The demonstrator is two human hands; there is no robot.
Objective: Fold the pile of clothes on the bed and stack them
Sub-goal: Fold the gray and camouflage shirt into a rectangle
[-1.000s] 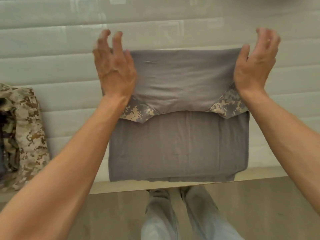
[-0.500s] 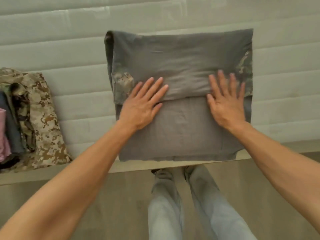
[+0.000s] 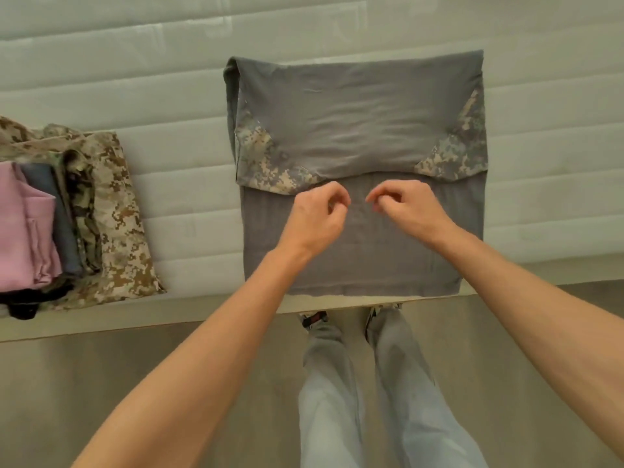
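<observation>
A grey shirt with camouflage sleeves (image 3: pixel 358 136) lies flat on the bed near its front edge. Its top half is folded down over the lower half, and the camouflage patches show at both corners of the fold. My left hand (image 3: pixel 315 217) and my right hand (image 3: pixel 403 209) hover close together over the middle of the shirt, just below the fold line. The fingers of both hands are curled in loosely, and no cloth is visibly pinched in them. A stack of folded clothes (image 3: pixel 67 217) sits on the bed to the left.
The stack has a pink piece (image 3: pixel 23 228) on top, then blue-grey and camouflage garments (image 3: pixel 118 217) beneath. The pale quilted bed (image 3: pixel 169 96) stretches away behind. My legs in light jeans (image 3: pixel 358 393) stand on the floor at the bed's edge.
My hands lay flat on the folded shirt half a second ago; they have lifted, come together at the middle and curled their fingers. The shirt stays folded.
</observation>
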